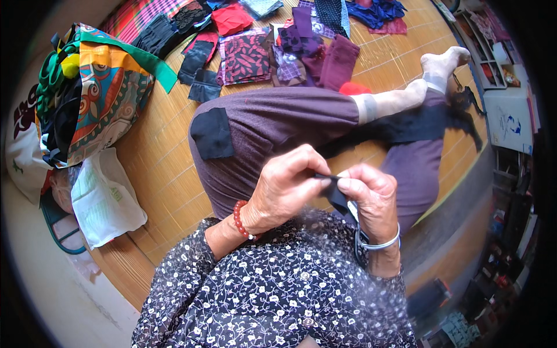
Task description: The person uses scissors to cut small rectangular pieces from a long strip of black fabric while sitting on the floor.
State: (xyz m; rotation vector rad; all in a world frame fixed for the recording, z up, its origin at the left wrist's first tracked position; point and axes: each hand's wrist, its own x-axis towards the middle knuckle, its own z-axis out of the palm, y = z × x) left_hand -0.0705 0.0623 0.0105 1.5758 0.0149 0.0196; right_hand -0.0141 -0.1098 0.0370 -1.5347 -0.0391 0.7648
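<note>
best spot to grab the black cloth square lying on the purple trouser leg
Probably pinch the black cloth square at its lower right corner, coming from the lower right: it lies flat over the purple trouser leg, so only its edges offer a hold, and that corner is nearest the left hand, which is pinching another black piece.

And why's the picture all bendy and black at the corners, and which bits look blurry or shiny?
In the head view, the fisheye lens bends straight edges and leaves black corners; same view, the floral shirt looks hazy toward lower right; same view, the mat has a sheen near the top; same view, the black cloth between left hand and right hand shows little detail.
</note>
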